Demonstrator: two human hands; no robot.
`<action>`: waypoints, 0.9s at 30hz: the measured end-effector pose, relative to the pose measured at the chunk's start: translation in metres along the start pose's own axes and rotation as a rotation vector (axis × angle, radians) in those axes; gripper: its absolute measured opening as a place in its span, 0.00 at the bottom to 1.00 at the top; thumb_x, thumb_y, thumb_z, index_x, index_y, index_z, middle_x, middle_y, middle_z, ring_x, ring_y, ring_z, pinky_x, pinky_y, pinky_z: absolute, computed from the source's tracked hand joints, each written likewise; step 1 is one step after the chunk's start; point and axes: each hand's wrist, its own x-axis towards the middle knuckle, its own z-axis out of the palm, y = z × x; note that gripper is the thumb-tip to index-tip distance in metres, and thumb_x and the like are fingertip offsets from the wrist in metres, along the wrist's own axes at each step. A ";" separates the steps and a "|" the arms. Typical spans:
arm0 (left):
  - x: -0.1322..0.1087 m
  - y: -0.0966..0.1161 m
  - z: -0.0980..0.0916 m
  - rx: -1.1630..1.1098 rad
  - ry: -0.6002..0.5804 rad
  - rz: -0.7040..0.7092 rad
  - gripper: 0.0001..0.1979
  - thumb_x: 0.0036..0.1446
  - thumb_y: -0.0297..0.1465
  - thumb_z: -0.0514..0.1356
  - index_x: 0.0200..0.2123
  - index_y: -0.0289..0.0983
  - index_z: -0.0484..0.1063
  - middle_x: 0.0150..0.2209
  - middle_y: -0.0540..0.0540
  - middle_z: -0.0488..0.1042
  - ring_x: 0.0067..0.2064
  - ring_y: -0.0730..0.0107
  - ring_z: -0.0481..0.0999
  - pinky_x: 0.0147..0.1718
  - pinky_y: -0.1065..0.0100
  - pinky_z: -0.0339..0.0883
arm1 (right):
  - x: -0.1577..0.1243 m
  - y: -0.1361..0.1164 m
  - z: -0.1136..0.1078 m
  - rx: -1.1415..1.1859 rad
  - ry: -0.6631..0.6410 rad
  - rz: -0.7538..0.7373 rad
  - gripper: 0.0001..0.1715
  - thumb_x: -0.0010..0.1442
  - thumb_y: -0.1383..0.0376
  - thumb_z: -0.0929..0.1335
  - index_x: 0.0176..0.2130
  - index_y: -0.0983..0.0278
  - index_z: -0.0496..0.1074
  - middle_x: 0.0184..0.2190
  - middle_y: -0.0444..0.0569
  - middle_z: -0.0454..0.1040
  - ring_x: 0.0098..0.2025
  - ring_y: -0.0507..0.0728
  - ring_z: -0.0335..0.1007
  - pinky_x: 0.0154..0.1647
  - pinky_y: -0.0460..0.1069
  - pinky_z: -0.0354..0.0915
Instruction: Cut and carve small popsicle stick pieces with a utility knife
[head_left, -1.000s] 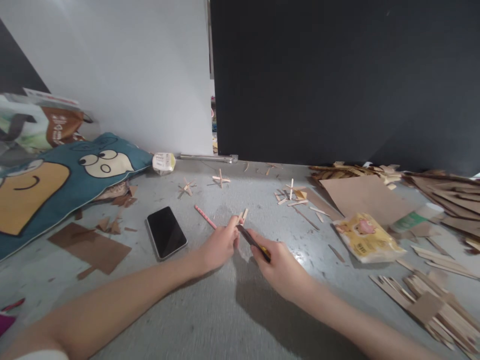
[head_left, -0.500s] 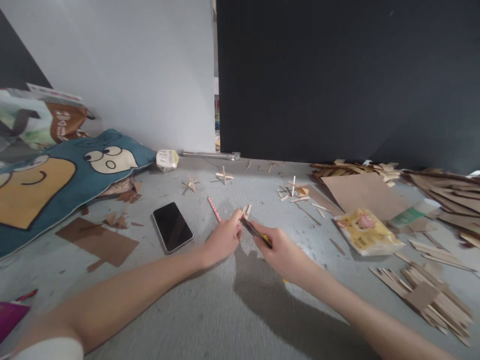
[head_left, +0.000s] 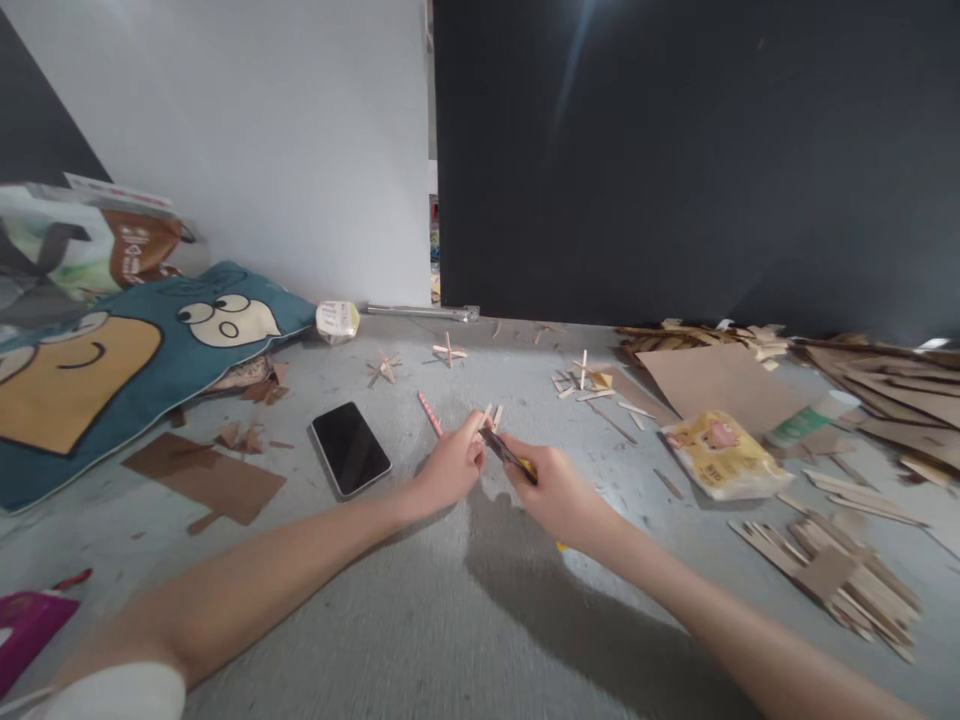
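Note:
My left hand (head_left: 452, 466) pinches a small wooden stick (head_left: 485, 414), whose tip shows above the fingers. My right hand (head_left: 551, 490) is closed around a utility knife (head_left: 510, 457) with a dark front and yellow on its body. The knife's front end meets the left fingertips at the stick; the exact contact is too small to make out. Another short wooden stick (head_left: 499, 414) is just beyond the knife. Near the left hand lies a pink-and-white striped stick (head_left: 430, 413), and further left a phone (head_left: 349, 449) with a dark screen.
Small crossed-stick pieces (head_left: 449, 350) stand toward the back. On the right are a yellow tissue pack (head_left: 724, 455), a green-and-white tube (head_left: 810, 420) and a bundle of wooden sticks (head_left: 832, 575). Brown cardboard (head_left: 206, 475) and a blue cushion (head_left: 180, 370) occupy the left.
The view has shifted slightly. More of the stick shows above my left fingers, and the knife's front end has moved a little at the fingertips. Both hands keep their grips.

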 end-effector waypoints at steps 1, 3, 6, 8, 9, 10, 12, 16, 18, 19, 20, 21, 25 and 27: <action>0.000 0.000 0.000 0.014 -0.005 0.005 0.18 0.60 0.21 0.51 0.52 0.37 0.68 0.22 0.56 0.63 0.24 0.70 0.64 0.28 0.69 0.54 | 0.002 -0.002 -0.006 -0.015 -0.028 0.015 0.22 0.64 0.67 0.61 0.51 0.68 0.78 0.22 0.39 0.62 0.22 0.49 0.48 0.25 0.44 0.50; 0.000 0.001 0.001 0.022 -0.011 0.003 0.18 0.60 0.21 0.50 0.51 0.38 0.68 0.22 0.56 0.63 0.24 0.70 0.65 0.28 0.69 0.54 | 0.004 -0.004 -0.012 -0.019 -0.056 0.030 0.20 0.64 0.66 0.61 0.47 0.67 0.79 0.21 0.38 0.60 0.23 0.49 0.46 0.24 0.44 0.49; 0.001 0.000 0.001 -0.009 0.017 -0.021 0.18 0.60 0.21 0.50 0.52 0.38 0.66 0.23 0.55 0.63 0.25 0.69 0.66 0.28 0.69 0.55 | 0.004 0.001 -0.001 0.045 -0.019 0.000 0.21 0.64 0.66 0.61 0.49 0.67 0.78 0.23 0.40 0.64 0.24 0.50 0.50 0.26 0.44 0.53; 0.001 0.000 0.001 -0.026 0.038 -0.018 0.19 0.59 0.21 0.50 0.52 0.37 0.65 0.25 0.55 0.64 0.26 0.69 0.67 0.29 0.69 0.56 | 0.002 0.005 0.014 0.074 0.070 -0.037 0.26 0.65 0.66 0.60 0.56 0.68 0.76 0.29 0.45 0.72 0.26 0.50 0.57 0.31 0.44 0.59; 0.001 0.000 0.000 -0.027 0.044 -0.013 0.19 0.58 0.21 0.50 0.52 0.37 0.64 0.26 0.55 0.65 0.27 0.68 0.67 0.30 0.69 0.56 | 0.000 0.006 0.021 0.073 0.106 -0.034 0.28 0.66 0.66 0.60 0.60 0.68 0.74 0.31 0.46 0.74 0.26 0.51 0.59 0.32 0.44 0.60; 0.001 -0.001 0.000 -0.023 0.046 -0.009 0.19 0.58 0.21 0.50 0.52 0.37 0.64 0.26 0.54 0.65 0.27 0.68 0.67 0.30 0.69 0.57 | -0.001 0.007 0.025 0.063 0.106 -0.023 0.30 0.67 0.66 0.59 0.63 0.67 0.72 0.32 0.47 0.76 0.26 0.51 0.60 0.32 0.44 0.60; 0.001 0.000 -0.001 -0.005 0.037 -0.012 0.20 0.58 0.20 0.50 0.53 0.36 0.64 0.26 0.54 0.64 0.27 0.68 0.67 0.30 0.68 0.56 | -0.002 0.005 0.025 0.028 0.090 -0.008 0.29 0.67 0.66 0.59 0.63 0.67 0.72 0.31 0.48 0.76 0.25 0.51 0.61 0.31 0.44 0.60; 0.001 0.002 0.000 0.068 -0.007 -0.021 0.20 0.60 0.20 0.50 0.54 0.37 0.66 0.24 0.55 0.62 0.25 0.68 0.64 0.30 0.68 0.53 | 0.001 -0.007 -0.002 -0.084 -0.013 0.039 0.25 0.64 0.69 0.61 0.55 0.66 0.77 0.25 0.44 0.70 0.23 0.50 0.56 0.27 0.44 0.54; 0.000 0.003 0.001 0.109 -0.016 -0.016 0.19 0.60 0.20 0.50 0.53 0.37 0.67 0.23 0.55 0.62 0.25 0.68 0.63 0.30 0.68 0.52 | 0.003 -0.012 -0.015 -0.106 -0.078 0.085 0.22 0.64 0.70 0.61 0.52 0.65 0.78 0.23 0.42 0.68 0.22 0.50 0.55 0.26 0.44 0.52; 0.000 0.003 0.002 0.117 -0.018 -0.018 0.19 0.60 0.21 0.50 0.53 0.38 0.67 0.23 0.55 0.62 0.25 0.68 0.62 0.30 0.68 0.52 | 0.003 -0.014 -0.017 -0.109 -0.092 0.092 0.21 0.64 0.70 0.61 0.50 0.65 0.78 0.23 0.42 0.67 0.22 0.50 0.55 0.26 0.44 0.52; 0.000 0.002 0.003 0.114 -0.017 -0.023 0.19 0.60 0.21 0.50 0.53 0.38 0.67 0.23 0.55 0.62 0.25 0.68 0.62 0.29 0.68 0.52 | 0.004 -0.014 -0.017 -0.107 -0.092 0.089 0.20 0.64 0.70 0.61 0.49 0.65 0.78 0.23 0.42 0.67 0.21 0.50 0.54 0.26 0.45 0.52; 0.000 0.001 0.003 0.100 -0.011 -0.030 0.19 0.60 0.21 0.50 0.54 0.38 0.66 0.24 0.56 0.62 0.25 0.68 0.62 0.29 0.68 0.52 | 0.003 -0.013 -0.014 -0.101 -0.077 0.076 0.20 0.64 0.70 0.61 0.48 0.65 0.78 0.23 0.42 0.67 0.22 0.50 0.54 0.26 0.45 0.52; 0.001 -0.002 0.003 0.029 0.035 -0.026 0.20 0.59 0.21 0.51 0.54 0.37 0.64 0.27 0.54 0.65 0.27 0.69 0.66 0.30 0.69 0.55 | 0.000 -0.004 0.013 -0.038 0.060 0.005 0.23 0.65 0.68 0.60 0.53 0.67 0.77 0.26 0.46 0.72 0.24 0.51 0.58 0.28 0.44 0.55; 0.002 -0.002 0.002 0.027 0.048 -0.023 0.21 0.58 0.21 0.51 0.55 0.37 0.64 0.27 0.54 0.66 0.28 0.68 0.67 0.31 0.69 0.56 | -0.001 -0.001 0.022 -0.012 0.094 -0.001 0.25 0.66 0.67 0.59 0.56 0.68 0.75 0.27 0.46 0.72 0.24 0.51 0.59 0.28 0.44 0.56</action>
